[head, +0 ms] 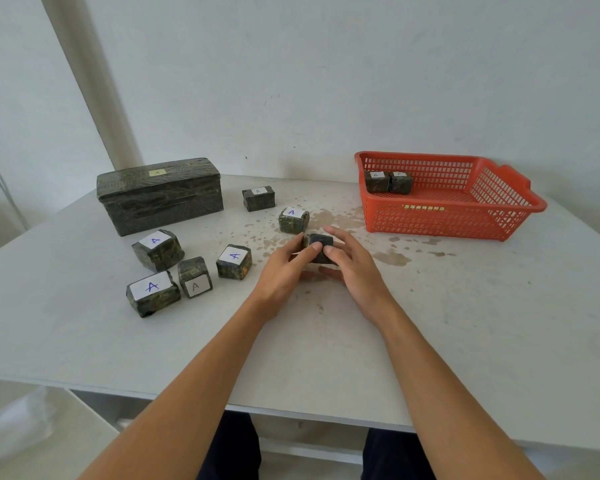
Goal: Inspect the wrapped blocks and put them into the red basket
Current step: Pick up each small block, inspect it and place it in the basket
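fig. two-handed inspection of a wrapped block. the held block [321, 241] sits between both hands near the middle of the table [326, 341], well apart from the red basket [430, 221] at the far right. whether it rests on the tabletop or hangs just above it cannot be told. the left hand [283, 271] pinches it from the left, with the thumb laid over the top edge. the right hand [355, 271] cups it from the right, one finger pressed on the near face, the thumb below and the index finger reaching past the far edge. both hands are thus clamped on the block. the face turned up shows dark wrap with no white label visible.

step in hand, as judged: inspection, not yet transfer. to do it well, roll the block between the fingertips one face at a time until every side has come up, and look for the lettered label that the others carry. keep one hand pinching while the other re-grips, since the glossy wrap looks likely to slip. work clear of the neighbouring block [293, 220] just beyond the fingers, so as not to knock it. then carry the block right and set it beside the two blocks [376, 183] in the basket's far left corner. six loose blocks [234, 261], that neighbour among them, lie on the table. a large wrapped box [160, 197] stands at the far left.
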